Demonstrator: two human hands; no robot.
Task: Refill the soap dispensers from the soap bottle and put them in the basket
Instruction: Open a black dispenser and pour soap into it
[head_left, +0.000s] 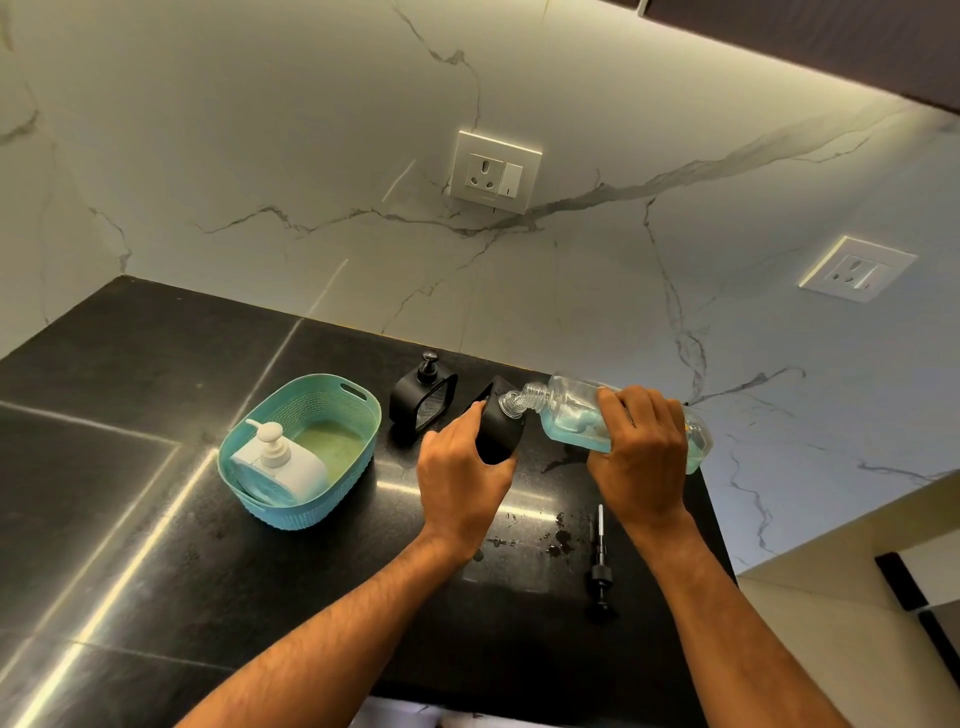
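The black tabletop (156, 493) fills the lower frame. At centre left sits the teal basket (358, 415), a white dispenser (280, 462) inside. At centre right, the right hand (641, 457) grips the clear soap bottle (566, 410) — tipped, its mouth at the open black dispenser (501, 431), which the left hand's (457, 478) fingers clasp. Another black dispenser (421, 400) stands behind — a pump (600, 566) lies at lower right.
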